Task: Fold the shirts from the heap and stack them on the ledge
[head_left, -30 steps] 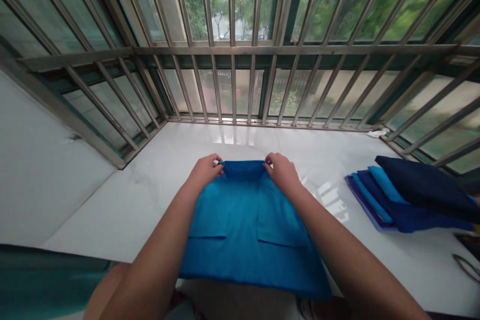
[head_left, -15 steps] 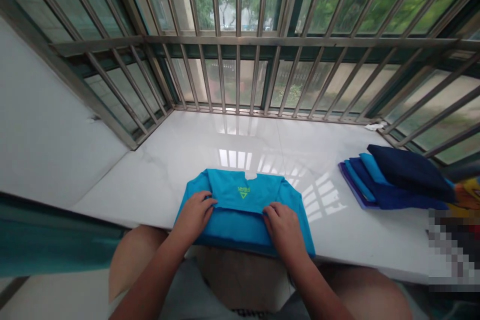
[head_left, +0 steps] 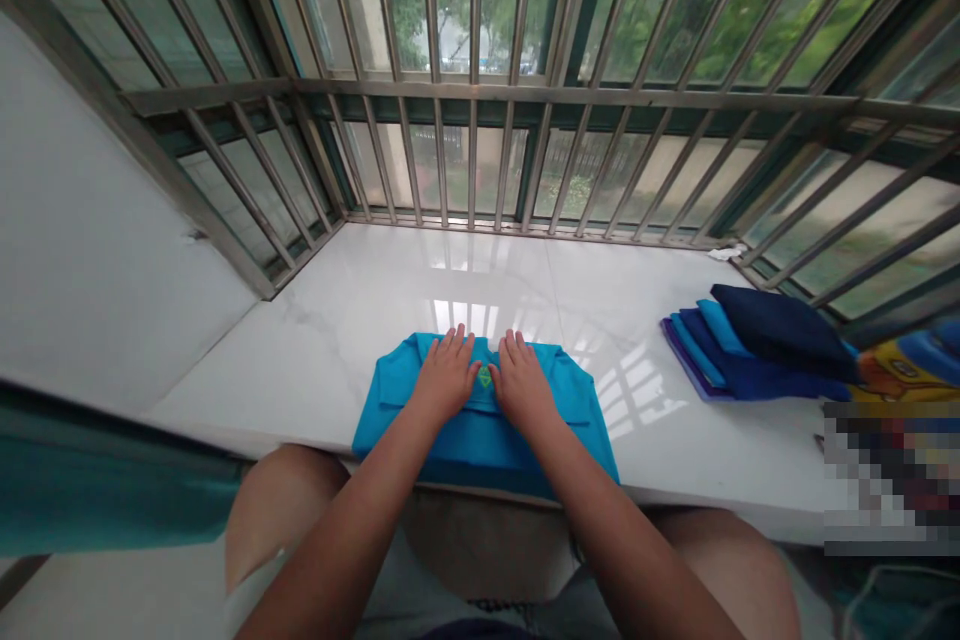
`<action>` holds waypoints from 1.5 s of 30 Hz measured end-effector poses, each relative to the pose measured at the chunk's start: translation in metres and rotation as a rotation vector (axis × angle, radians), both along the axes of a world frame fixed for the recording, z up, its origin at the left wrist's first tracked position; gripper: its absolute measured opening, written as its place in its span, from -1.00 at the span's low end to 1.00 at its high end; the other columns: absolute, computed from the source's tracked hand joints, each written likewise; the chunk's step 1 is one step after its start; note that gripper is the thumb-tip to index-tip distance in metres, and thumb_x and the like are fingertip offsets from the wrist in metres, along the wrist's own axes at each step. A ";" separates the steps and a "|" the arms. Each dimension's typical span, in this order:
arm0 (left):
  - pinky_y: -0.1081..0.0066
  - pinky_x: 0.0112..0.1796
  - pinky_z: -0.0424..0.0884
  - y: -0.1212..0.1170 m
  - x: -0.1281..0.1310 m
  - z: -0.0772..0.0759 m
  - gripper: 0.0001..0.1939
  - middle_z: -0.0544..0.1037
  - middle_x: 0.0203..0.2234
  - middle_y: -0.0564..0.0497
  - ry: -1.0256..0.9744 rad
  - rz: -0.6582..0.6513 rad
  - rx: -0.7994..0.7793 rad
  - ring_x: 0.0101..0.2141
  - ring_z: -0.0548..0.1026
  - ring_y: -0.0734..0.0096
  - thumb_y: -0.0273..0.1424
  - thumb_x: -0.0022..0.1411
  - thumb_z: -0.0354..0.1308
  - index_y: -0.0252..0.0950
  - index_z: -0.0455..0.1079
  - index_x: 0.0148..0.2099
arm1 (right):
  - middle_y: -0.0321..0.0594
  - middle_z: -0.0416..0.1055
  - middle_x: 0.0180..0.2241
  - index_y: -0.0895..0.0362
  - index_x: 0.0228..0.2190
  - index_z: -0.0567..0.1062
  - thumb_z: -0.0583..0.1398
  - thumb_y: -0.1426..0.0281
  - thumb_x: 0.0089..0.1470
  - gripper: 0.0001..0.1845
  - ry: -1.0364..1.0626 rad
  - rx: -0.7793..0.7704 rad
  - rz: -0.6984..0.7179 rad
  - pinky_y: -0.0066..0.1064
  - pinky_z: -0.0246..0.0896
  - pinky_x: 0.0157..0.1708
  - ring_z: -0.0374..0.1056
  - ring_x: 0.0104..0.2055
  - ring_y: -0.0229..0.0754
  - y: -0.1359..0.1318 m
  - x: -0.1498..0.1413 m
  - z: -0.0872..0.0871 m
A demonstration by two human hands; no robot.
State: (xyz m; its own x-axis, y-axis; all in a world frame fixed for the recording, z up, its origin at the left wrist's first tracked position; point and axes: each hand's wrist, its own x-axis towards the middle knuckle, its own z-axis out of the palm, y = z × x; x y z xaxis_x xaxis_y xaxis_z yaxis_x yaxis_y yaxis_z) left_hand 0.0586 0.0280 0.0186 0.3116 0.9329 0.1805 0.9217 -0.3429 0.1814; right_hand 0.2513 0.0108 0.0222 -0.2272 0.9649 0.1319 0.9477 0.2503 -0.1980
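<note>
A bright blue shirt (head_left: 472, 445) lies partly folded on the white sill in front of me, its front edge reaching the sill's near edge. Its upper part is turned down in a flap, with a small green-yellow print near the neckline. My left hand (head_left: 448, 375) rests flat on this flap, left of the print, fingers stretched toward the window. On the other side of the print, my right hand (head_left: 520, 380) lies flat with its fingers extended too. Both thumbs point inward close to the print and partly cover the cloth around it.
Several folded garments in navy, blue and purple form a stack (head_left: 780, 345) on the right of the marble-look sill (head_left: 300, 350). A yellow and blue printed item (head_left: 907, 365) sits beyond it. Metal window bars (head_left: 480, 165) close off the back. A teal curtain (head_left: 112, 470) hangs at left.
Both hands have left the flap's lower edge and moved forward and inward onto the flap near the neckline. Their fingers have straightened. The view has shifted slightly.
</note>
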 end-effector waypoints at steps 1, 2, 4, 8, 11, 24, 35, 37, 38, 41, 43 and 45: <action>-0.22 0.42 0.14 0.007 -0.003 -0.003 -0.35 0.13 0.54 -0.29 0.032 0.032 -0.053 0.52 0.11 -0.16 -0.15 0.59 -0.05 -0.34 0.18 0.56 | 0.26 -0.04 0.54 0.43 0.45 0.21 0.00 0.20 0.50 -0.28 -0.019 -0.062 -0.059 0.14 -0.07 0.49 -0.13 0.60 0.24 0.008 0.003 -0.003; -0.23 0.43 0.10 0.013 -0.011 -0.007 -0.32 0.08 0.56 -0.27 0.057 0.063 -0.101 0.53 0.07 -0.16 -0.10 0.58 -0.05 -0.31 0.15 0.58 | 0.26 -0.08 0.55 0.42 0.47 0.16 0.00 0.15 0.50 -0.24 -0.034 -0.113 -0.120 0.17 -0.12 0.50 -0.16 0.61 0.24 0.014 0.010 -0.006; -0.25 0.44 0.04 0.021 -0.035 -0.013 -0.29 0.04 0.57 -0.22 0.086 0.110 -0.155 0.54 0.04 -0.14 -0.05 0.58 -0.08 -0.25 0.10 0.60 | 0.17 -0.13 0.57 0.34 0.52 0.09 -0.04 0.06 0.50 -0.18 -0.061 -0.179 -0.208 0.21 -0.21 0.52 -0.20 0.62 0.22 0.020 0.033 -0.011; -0.38 0.42 -0.06 0.031 -0.089 -0.019 -0.32 0.07 0.57 -0.16 0.080 0.186 -0.157 0.54 0.01 -0.19 -0.05 0.58 -0.11 -0.16 0.09 0.60 | -0.07 -0.10 0.59 0.09 0.55 0.07 -0.11 0.05 0.52 -0.26 -0.103 -0.223 -0.227 0.28 -0.20 0.49 -0.20 0.62 0.19 0.021 0.083 -0.013; -0.23 0.40 0.12 0.049 -0.112 -0.010 -0.40 0.28 0.49 -0.22 0.022 0.188 -0.177 0.48 0.19 -0.18 -0.08 0.52 0.02 -0.17 0.32 0.48 | 0.03 0.11 0.52 0.09 0.46 0.26 -0.04 0.10 0.50 -0.34 -0.094 -0.215 -0.176 0.16 0.04 0.41 0.03 0.53 0.21 0.028 0.104 -0.001; 0.35 -0.20 0.40 0.163 -0.107 0.046 -0.68 0.73 -0.31 -0.01 0.094 -0.070 -0.736 -0.24 0.60 0.17 -0.10 0.00 0.42 -0.19 0.68 -0.26 | -0.18 0.66 -0.28 0.11 -0.25 0.69 0.31 0.18 0.25 -0.74 0.014 -0.510 -0.006 -0.42 0.20 -0.30 0.51 -0.25 -0.13 0.114 0.146 0.030; 0.40 -0.22 0.44 0.267 -0.075 0.041 -0.62 0.71 -0.31 0.00 0.001 0.091 -0.523 -0.26 0.60 0.23 -0.09 0.02 0.45 -0.23 0.64 -0.20 | -0.07 0.63 -0.17 0.16 -0.05 0.67 0.32 0.20 0.28 -0.67 0.014 -0.299 -0.153 -0.42 0.22 -0.22 0.46 -0.19 -0.11 0.224 0.158 0.022; 0.39 -0.19 0.45 0.274 -0.068 0.042 -0.64 0.70 -0.26 -0.03 -0.028 0.114 -0.423 -0.22 0.60 0.20 -0.12 0.08 0.42 -0.24 0.64 -0.15 | -0.01 0.60 -0.10 0.19 -0.03 0.66 0.31 0.22 0.30 -0.66 0.016 -0.230 -0.171 -0.38 0.24 -0.16 0.45 -0.13 -0.08 0.235 0.159 0.024; 0.37 -0.16 0.45 0.276 -0.066 0.044 -0.65 0.70 -0.22 -0.05 -0.042 0.122 -0.375 -0.18 0.60 0.18 -0.14 0.12 0.40 -0.25 0.64 -0.11 | 0.02 0.57 -0.06 0.20 -0.02 0.65 0.30 0.23 0.31 -0.66 0.020 -0.195 -0.174 -0.37 0.25 -0.12 0.44 -0.10 -0.07 0.238 0.160 0.026; 0.35 -0.10 0.45 0.272 -0.065 0.058 -0.66 0.69 -0.14 -0.09 -0.090 0.131 -0.253 -0.11 0.58 0.16 -0.19 0.23 0.33 -0.25 0.62 -0.01 | 0.05 0.50 0.03 0.20 -0.02 0.63 0.25 0.23 0.35 -0.66 0.045 -0.081 -0.163 -0.31 0.26 -0.02 0.42 -0.05 -0.05 0.237 0.165 0.038; 0.34 -0.11 0.44 0.259 -0.069 0.071 -0.69 0.68 -0.14 -0.07 -0.137 0.125 -0.188 -0.13 0.58 0.17 -0.22 0.27 0.32 -0.25 0.62 -0.01 | 0.02 0.51 0.00 0.18 -0.05 0.62 0.25 0.22 0.34 -0.69 0.080 0.014 -0.131 -0.29 0.27 -0.02 0.43 -0.06 -0.04 0.224 0.168 0.049; 0.34 -0.11 0.43 0.236 -0.074 0.084 -0.74 0.68 -0.17 -0.05 -0.180 0.108 -0.132 -0.15 0.58 0.19 -0.24 0.29 0.32 -0.26 0.62 -0.04 | -0.04 0.54 -0.08 0.14 -0.10 0.60 0.25 0.21 0.33 -0.72 0.119 0.089 -0.096 -0.29 0.28 -0.08 0.44 -0.09 -0.02 0.202 0.170 0.061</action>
State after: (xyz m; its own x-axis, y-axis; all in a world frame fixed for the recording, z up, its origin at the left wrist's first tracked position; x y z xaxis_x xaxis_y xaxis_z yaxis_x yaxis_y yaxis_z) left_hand -0.0152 0.2643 0.1026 0.1825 0.9783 0.0982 0.9004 -0.2064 0.3830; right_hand 0.4211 0.2132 0.0833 -0.1125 0.9647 0.2379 0.9391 0.1815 -0.2919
